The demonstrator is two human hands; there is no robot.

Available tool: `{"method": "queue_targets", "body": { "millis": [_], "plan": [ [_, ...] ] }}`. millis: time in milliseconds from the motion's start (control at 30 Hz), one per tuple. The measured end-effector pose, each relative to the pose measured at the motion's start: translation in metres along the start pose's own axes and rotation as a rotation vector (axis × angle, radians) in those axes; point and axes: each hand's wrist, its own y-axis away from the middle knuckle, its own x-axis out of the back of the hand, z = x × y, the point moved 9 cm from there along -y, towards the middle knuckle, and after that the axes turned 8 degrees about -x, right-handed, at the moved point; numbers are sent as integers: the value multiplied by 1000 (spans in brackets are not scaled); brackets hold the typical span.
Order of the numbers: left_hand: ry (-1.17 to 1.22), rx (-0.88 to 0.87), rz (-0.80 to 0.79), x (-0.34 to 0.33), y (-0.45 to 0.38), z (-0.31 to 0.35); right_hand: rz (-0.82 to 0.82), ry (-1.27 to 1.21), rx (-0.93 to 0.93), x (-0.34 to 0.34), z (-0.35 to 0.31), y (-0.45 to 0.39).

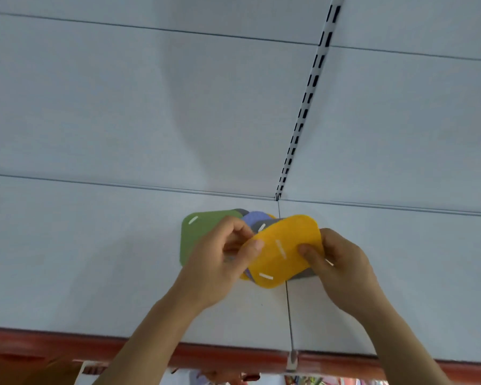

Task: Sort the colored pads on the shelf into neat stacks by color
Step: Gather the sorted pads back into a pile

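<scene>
A yellow pad (285, 245) with white slits lies tilted on top of a loose pile on the white shelf (95, 259). My left hand (222, 259) pinches its left edge with the thumb on top. My right hand (336, 262) pinches its right edge. Under it a green pad (196, 234) sticks out to the left, a blue-violet pad (254, 218) shows behind, and grey pads (261, 225) peek out behind and at the lower right. Another yellow edge shows below the top pad.
The shelf's red front edge (53, 343) runs along the bottom. A seam between two shelf boards (288, 307) passes under the pile. A slotted upright (303, 112) rises on the white back wall. Bare shelf lies left and right of the pile.
</scene>
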Motion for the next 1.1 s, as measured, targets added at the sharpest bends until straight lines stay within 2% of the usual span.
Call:
{"method": "queue_targets", "body": {
  "millis": [67, 167, 267, 400, 500, 633, 767, 867, 967, 1100],
  "plan": [
    [3, 2, 34, 12, -7, -2, 65, -7, 46, 13, -5, 14],
    [-233, 16, 85, 25, -26, -15, 203, -4, 59, 39, -9, 31],
    [-556, 22, -42, 5, -46, -24, 295, -31, -39, 59, 4, 36],
    [-901, -25, -290, -45, -58, -29, 313, -38, -119, 67, 17, 41],
    [-1019, -9, -317, -57, -56, -36, 313, -70, -139, 69, 25, 44],
    [-962, 50, -304, -54, -63, -44, 278, -117, -161, 68, 39, 35],
    [-807, 78, -270, -59, -66, -29, 244, -130, -146, 70, 43, 21],
    [-628, 90, -147, -63, -59, -18, 234, -99, -131, 76, 51, 11],
    [-394, 190, 13, -54, -48, -27, 222, -40, -107, 76, 57, 3],
    [-244, 272, 79, -52, -32, -37, 153, -35, -94, 67, 60, -3]
  ]
}}
